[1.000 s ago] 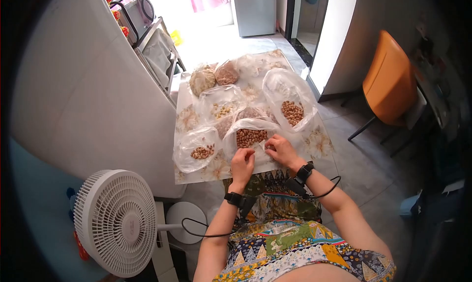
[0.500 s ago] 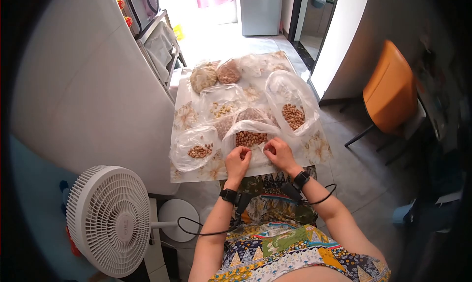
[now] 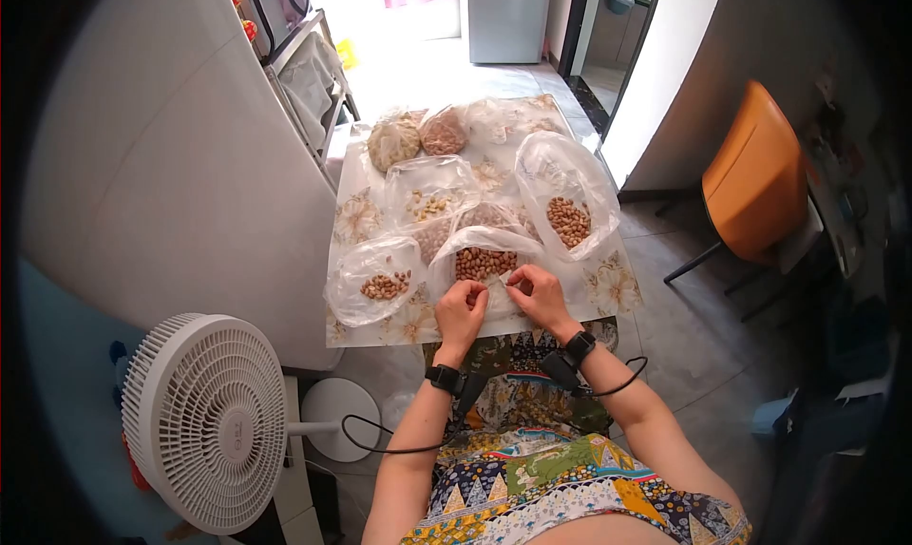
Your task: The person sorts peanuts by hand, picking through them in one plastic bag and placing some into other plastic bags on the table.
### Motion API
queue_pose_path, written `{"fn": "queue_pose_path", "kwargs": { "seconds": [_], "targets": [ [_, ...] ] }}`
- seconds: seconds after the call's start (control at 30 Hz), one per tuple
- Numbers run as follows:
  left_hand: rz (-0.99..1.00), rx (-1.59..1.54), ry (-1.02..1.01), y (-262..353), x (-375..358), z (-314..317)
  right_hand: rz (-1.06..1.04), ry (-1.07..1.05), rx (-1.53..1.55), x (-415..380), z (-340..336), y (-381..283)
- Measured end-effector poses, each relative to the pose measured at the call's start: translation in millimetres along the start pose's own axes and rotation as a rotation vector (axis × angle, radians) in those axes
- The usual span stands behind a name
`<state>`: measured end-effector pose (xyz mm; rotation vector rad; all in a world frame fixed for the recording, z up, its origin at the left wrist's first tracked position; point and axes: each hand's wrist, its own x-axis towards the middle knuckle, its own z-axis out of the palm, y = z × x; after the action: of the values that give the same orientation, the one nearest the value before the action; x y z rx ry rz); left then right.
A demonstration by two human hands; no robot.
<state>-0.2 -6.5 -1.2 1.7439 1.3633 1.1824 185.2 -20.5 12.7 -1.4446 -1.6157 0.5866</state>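
In front of me an open clear plastic bag holds a heap of reddish-brown peanuts. My left hand is closed at the bag's near left side, its fingers curled inward; whatever they hold is hidden. My right hand is pinched at the bag's near right side, thumb and forefinger together, and what lies between them is too small to name. Both hands are a short way apart over the near edge of the peanuts.
Other open bags hold brown peanuts at left and right, and pale kernels behind. Two full bags stand at the far left of the table. A white fan is at my left, an orange chair at right.
The whole view has shifted slightly. Both hands stay at the near side of the middle bag with fingers closed; the right fingertips have moved only a little.
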Motion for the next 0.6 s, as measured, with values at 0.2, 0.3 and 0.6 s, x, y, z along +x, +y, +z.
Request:
{"fn": "queue_pose_path", "kwargs": {
  "seconds": [0.2,0.3,0.6],
  "targets": [
    [-0.041,-0.070,-0.015,-5.4,3.7,-1.4,0.010,-0.063,0.202,8.0,14.0,-4.5],
    [-0.063,-0.107,-0.044,-5.2,4.5,-2.3,0.035,-0.080,0.286,5.6,18.0,-5.9],
    [-0.044,-0.024,-0.044,-0.8,3.6,-1.7,0.009,-0.020,0.288,-3.1,25.9,3.3]
  ]
}}
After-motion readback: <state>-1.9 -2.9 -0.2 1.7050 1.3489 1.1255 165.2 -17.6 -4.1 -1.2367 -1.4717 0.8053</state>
